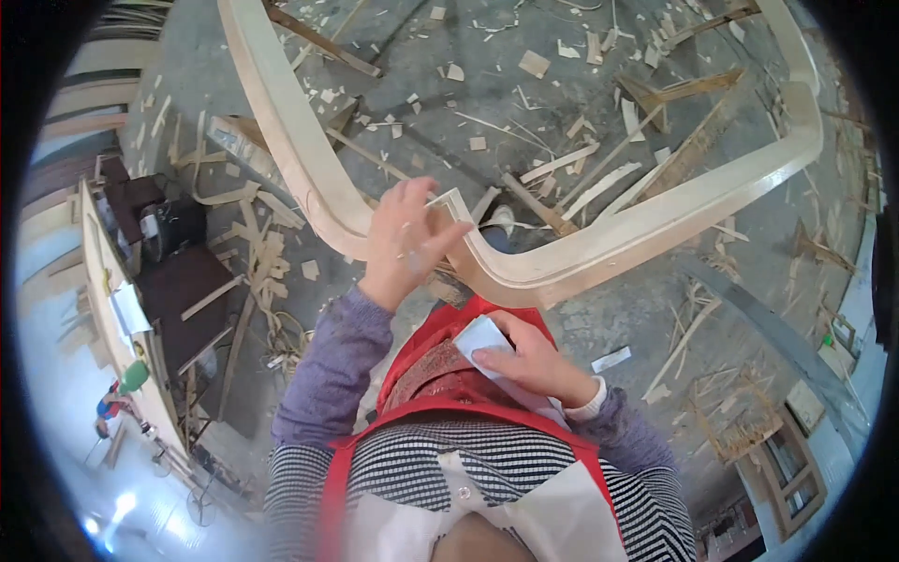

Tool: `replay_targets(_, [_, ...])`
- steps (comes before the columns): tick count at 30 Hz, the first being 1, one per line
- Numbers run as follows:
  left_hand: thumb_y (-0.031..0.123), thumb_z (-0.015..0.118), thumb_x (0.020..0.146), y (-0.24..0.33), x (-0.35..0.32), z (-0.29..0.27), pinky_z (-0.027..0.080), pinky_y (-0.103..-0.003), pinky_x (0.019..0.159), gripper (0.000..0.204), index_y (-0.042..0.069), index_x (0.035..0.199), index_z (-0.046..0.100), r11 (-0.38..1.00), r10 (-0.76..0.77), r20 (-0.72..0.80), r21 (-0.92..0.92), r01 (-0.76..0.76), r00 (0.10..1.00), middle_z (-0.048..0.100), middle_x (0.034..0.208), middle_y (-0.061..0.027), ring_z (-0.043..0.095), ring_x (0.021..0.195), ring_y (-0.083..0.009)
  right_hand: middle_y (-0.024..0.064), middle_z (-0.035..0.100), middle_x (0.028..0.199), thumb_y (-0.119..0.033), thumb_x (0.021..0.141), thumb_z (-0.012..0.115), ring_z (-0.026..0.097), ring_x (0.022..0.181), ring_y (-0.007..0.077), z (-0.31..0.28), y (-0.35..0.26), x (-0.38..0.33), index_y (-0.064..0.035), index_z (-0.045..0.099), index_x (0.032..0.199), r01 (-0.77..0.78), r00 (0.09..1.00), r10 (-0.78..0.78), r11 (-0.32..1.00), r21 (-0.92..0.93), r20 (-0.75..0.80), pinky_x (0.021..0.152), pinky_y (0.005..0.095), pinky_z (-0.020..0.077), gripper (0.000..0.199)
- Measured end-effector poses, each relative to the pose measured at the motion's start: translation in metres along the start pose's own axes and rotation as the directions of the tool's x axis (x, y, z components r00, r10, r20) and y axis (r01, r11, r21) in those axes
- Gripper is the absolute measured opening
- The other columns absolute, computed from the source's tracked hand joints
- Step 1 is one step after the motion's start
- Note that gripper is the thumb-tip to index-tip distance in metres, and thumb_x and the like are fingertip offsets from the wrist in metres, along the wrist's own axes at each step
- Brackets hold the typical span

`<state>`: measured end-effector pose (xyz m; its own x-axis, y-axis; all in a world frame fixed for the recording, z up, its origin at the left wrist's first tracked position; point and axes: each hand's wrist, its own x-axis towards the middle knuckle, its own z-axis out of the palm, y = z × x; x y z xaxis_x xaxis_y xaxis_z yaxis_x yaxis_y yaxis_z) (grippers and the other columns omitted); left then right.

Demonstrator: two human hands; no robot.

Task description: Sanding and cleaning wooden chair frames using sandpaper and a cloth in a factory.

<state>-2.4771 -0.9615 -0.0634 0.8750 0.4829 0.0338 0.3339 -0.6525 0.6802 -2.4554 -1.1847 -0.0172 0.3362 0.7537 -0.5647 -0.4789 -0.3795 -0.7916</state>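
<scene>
A large pale wooden frame [599,251] with rounded corners and a stepped profile spans the upper half of the head view. My left hand [407,245] lies over its near curved part, fingers apart and thumb stretched to the right. Just beside those fingers, the wood shows a light angular corner [453,201]. Whether the fingertips press on the frame, I cannot tell. Close to my red apron [440,379], my right hand [538,361] is closed around a folded whitish sheet [480,339], thumb on top. The sheet's lower part hangs beside the apron.
Wood offcuts [534,64] and long strips litter the concrete floor, with slanting wooden supports [543,204] under the frame. To the left stands a bench-like board [103,262] beside dark brown panels [183,300]. A grey metal bar [768,323] runs along the right.
</scene>
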Motion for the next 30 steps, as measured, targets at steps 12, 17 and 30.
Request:
replay_targets(12, [0.014,0.066,0.087,-0.020,-0.011,-0.003,0.050,-0.038,0.089,0.044,0.002,0.128,0.057,0.943,-0.217,0.399,-0.150,0.297,0.891,0.067,0.109,-0.0187,0.065,0.103,-0.0323,0.0250,0.062,0.085,-0.022,0.086,0.063,0.059,0.084,0.0460,-0.045,0.010,0.140,-0.0003,0.054,0.096,0.260,0.878,-0.425,0.809,-0.528,-0.220,0.070,0.0504,0.0459,0.026])
replay_targets(17, [0.013,0.065,0.087,-0.027,-0.017,0.000,0.050,-0.038,0.090,0.048,0.002,0.132,0.054,0.977,-0.096,0.388,-0.138,0.161,0.917,0.065,0.116,-0.0198,0.063,0.106,-0.0335,0.0224,0.061,0.084,-0.018,0.086,0.059,0.060,0.083,0.0440,-0.055,0.005,0.114,-0.0023,0.053,0.094,0.379,0.893,-0.447,0.696,-0.610,0.045,0.069,0.0519,0.0464,0.019])
replay_targets(30, [0.016,0.067,0.086,-0.030,-0.017,-0.003,0.048,-0.042,0.085,0.052,0.004,0.133,0.050,0.992,-0.070,0.398,-0.066,0.105,0.915,0.063,0.115,-0.0206,0.061,0.098,-0.0379,0.0186,0.063,0.089,-0.017,0.087,0.054,0.062,0.086,0.0393,-0.057,0.010,0.118,-0.0041,0.056,0.097,0.303,0.915,-0.402,0.640,-0.706,0.028,0.073,0.0493,0.0490,0.017])
